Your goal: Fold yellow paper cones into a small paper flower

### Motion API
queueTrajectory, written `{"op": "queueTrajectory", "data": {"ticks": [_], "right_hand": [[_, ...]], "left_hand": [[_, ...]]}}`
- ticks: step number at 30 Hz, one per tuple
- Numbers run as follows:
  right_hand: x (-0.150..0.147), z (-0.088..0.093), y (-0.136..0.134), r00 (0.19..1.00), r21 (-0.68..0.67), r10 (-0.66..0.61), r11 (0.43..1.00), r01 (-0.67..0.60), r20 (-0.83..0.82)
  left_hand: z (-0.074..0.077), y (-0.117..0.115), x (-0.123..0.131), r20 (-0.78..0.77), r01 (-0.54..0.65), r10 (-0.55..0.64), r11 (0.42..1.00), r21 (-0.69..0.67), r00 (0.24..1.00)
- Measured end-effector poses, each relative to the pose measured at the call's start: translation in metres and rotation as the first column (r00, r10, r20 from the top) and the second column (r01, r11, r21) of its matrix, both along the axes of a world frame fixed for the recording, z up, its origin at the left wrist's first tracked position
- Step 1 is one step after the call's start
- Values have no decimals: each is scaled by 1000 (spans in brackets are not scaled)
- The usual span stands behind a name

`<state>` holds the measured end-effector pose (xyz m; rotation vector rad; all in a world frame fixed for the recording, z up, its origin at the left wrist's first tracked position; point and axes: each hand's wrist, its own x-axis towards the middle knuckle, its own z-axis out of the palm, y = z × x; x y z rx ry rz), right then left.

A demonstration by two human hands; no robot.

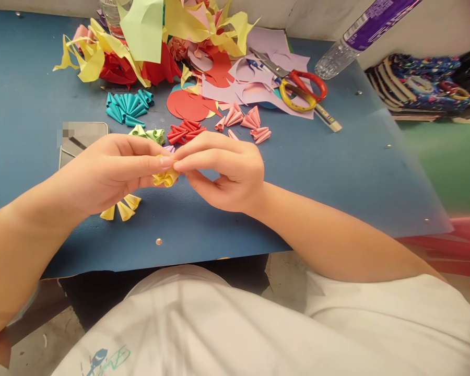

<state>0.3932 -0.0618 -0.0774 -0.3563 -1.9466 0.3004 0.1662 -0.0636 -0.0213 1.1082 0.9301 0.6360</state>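
Note:
Between my two hands, above the near part of the blue table, is a small yellow rolled-paper flower [165, 177]. My left hand [119, 163] pinches it from the left, thumb on top and fingers beneath. From the right, the fingertips of my right hand [225, 169] close on its upper edge. Below my left hand lie several loose yellow paper cones [123, 208]. Just beyond the hands sit red paper cones [186, 130], green paper rolls [149, 134] and a fan of teal paper cones [128, 107]. Pink paper cones [251, 119] rest farther right.
Scissors [297, 86] with red and yellow handles lie on lilac paper scraps [254, 89]. Red paper circles [186, 104] and a heap of yellow scraps [92, 57] are at the back. A plastic bottle [340, 55] stands back right. A phone-like object [102, 128] lies behind my left hand.

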Motion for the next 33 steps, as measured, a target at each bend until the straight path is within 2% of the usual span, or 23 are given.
{"op": "queueTrajectory", "data": {"ticks": [8, 17, 21, 24, 26, 29, 31, 33], "right_hand": [[-5, 6, -9, 997, -27, -58, 998, 59, 45], [-4, 2, -6, 996, 22, -86, 996, 85, 20], [-4, 0, -2, 998, 2, -62, 998, 62, -23], [-4, -2, 2, 999, -58, 9, 998, -12, -44], [-3, -4, 5, 992, -163, 99, 980, -110, -75], [-1, -7, 10, 959, -347, 260, 895, -282, -110], [-1, -7, 12, 938, -384, 334, 857, -343, -94], [-1, -6, 10, 942, -360, 330, 873, -329, -61]], "left_hand": [[6, -4, -1, -77, 48, -48, 999, 4, 996], [4, -3, -3, 29, 6, -5, 999, -49, 1000], [3, -1, -5, 12, 22, -22, 1000, -22, 1000], [4, -1, -5, -35, 54, -54, 998, -14, 998], [4, 0, -5, -50, 46, -48, 998, -31, 998], [4, 1, -6, -73, 63, -67, 996, -59, 995], [4, 1, -8, -104, 126, -132, 990, -68, 986], [4, 2, -9, -144, 173, -182, 982, -72, 973]]}}
